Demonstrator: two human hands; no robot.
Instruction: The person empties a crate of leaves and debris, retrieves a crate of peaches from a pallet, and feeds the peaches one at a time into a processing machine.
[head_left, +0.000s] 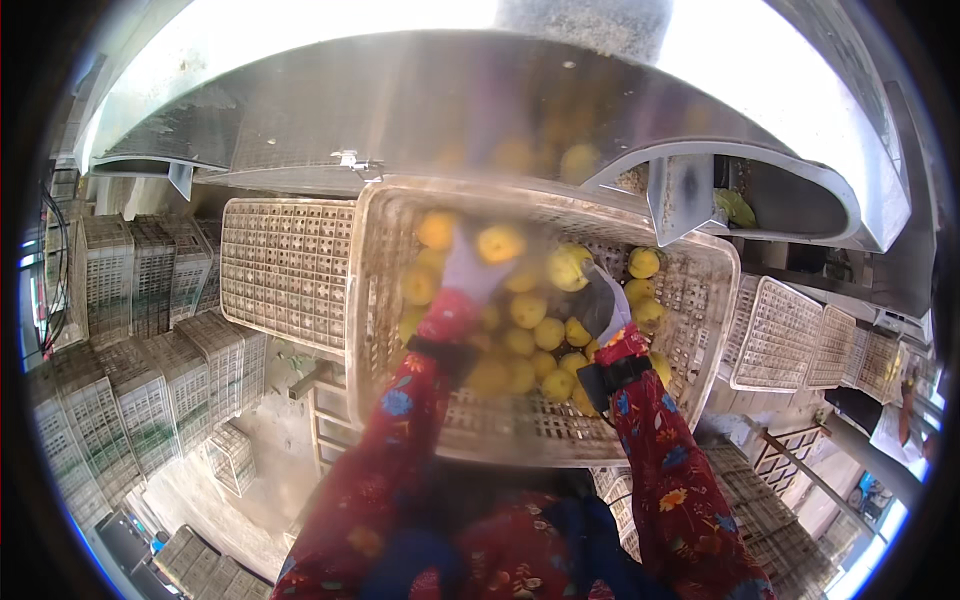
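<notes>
A large pale plastic crate (540, 450) with slotted walls stands before me, with several round yellow fruits (549, 334) in it. My left hand (472, 266), in a pale glove, is over the crate's left half. Between its thumb and fingers sits an orange-yellow fruit (501, 244), though blur softens the grip. Another orange-yellow fruit (436, 229) lies close beside its fingers. On the right, my gloved right hand (606, 300) has its fingers around a larger greenish-yellow fruit (570, 268). A dark patch covers part of that glove.
Beyond the crate runs a metal machine trough (420, 112), with a curved chute (772, 195) at right. An upturned crate (289, 270) adjoins on the left. Stacked crates (112, 405) fill the far left; more crates (776, 334) line the right. A person's arm (906, 412) shows at far right.
</notes>
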